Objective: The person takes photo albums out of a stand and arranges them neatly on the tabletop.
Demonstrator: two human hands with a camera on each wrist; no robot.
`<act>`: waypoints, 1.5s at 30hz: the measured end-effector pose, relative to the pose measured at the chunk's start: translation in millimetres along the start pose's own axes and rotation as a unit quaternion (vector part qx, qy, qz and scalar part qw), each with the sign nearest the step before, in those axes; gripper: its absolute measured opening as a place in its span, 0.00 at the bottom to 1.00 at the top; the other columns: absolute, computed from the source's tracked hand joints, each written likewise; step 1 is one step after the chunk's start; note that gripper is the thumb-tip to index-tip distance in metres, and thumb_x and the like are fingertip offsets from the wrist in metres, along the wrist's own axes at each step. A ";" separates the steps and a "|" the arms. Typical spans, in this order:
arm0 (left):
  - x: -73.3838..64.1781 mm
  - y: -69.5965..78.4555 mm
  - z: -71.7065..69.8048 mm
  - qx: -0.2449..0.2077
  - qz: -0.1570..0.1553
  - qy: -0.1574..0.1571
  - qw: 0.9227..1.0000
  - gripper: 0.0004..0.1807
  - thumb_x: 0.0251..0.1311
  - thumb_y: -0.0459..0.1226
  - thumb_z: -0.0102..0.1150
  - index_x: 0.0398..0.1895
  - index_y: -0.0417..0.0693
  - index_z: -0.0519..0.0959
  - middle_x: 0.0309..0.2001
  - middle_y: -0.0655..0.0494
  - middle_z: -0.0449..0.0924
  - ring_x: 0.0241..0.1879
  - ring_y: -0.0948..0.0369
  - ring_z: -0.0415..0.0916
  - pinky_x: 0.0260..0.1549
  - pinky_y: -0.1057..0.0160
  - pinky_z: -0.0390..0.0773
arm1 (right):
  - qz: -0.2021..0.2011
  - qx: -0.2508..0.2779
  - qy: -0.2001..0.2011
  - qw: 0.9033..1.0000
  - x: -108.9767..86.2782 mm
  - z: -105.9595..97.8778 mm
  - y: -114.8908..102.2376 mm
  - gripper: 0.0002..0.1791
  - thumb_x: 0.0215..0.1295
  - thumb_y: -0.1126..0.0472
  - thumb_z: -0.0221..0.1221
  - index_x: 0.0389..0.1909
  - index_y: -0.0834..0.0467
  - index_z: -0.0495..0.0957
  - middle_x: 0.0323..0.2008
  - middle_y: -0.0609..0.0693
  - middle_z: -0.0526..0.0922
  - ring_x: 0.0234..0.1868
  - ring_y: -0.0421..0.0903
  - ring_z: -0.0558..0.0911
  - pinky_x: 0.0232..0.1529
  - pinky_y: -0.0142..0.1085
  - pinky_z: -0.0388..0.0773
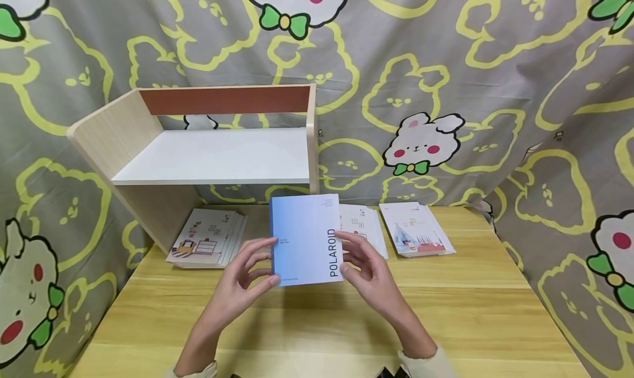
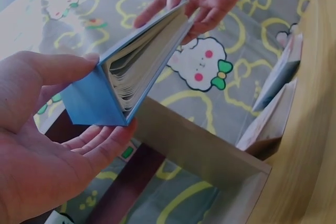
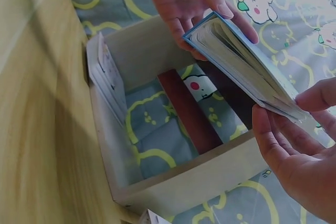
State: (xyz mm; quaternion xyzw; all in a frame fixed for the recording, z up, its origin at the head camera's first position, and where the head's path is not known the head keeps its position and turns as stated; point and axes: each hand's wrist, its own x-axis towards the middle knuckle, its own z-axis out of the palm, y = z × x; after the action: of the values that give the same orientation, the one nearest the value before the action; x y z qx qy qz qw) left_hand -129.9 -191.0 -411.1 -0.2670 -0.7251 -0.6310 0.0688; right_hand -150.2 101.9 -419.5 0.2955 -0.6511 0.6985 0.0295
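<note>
A blue photo album (image 1: 304, 240) marked POLAROID is held up above the table, cover facing the head camera. My left hand (image 1: 245, 276) grips its spine side, thumb on the cover and fingers behind. The right hand (image 1: 366, 265) pinches the opposite edge, beside the lettering. In the left wrist view the album (image 2: 94, 98) shows its thick spine and fanned pages between the covers. From the right wrist, the fingertips (image 3: 262, 114) sit at the album's free edge.
A wooden shelf unit (image 1: 213, 155) with a white board stands at the back left. Under it lies a stack of printed cards (image 1: 210, 237). Another stack (image 1: 364, 221) shows partly behind the album, and a third (image 1: 416, 229) lies right on the wooden table (image 1: 475, 290).
</note>
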 end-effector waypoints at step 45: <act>35.2 0.2 47.7 -0.044 0.022 -0.030 0.998 0.37 0.60 0.22 0.67 0.72 0.46 0.69 0.68 0.46 0.63 0.60 0.44 0.72 0.53 0.49 0.83 | 0.012 -0.048 0.047 0.998 -21.5 -48.3 -20.9 0.30 0.71 0.78 0.55 0.73 0.62 0.66 0.64 0.65 0.75 0.58 0.48 0.82 0.52 0.38 0.84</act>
State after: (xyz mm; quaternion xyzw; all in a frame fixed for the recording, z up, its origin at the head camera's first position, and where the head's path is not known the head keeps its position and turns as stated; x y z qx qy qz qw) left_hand -148.4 -135.0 -404.9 -0.3038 -0.6927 -0.6523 0.0492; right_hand -141.7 157.2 -409.4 0.2532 -0.6849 0.6800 0.0659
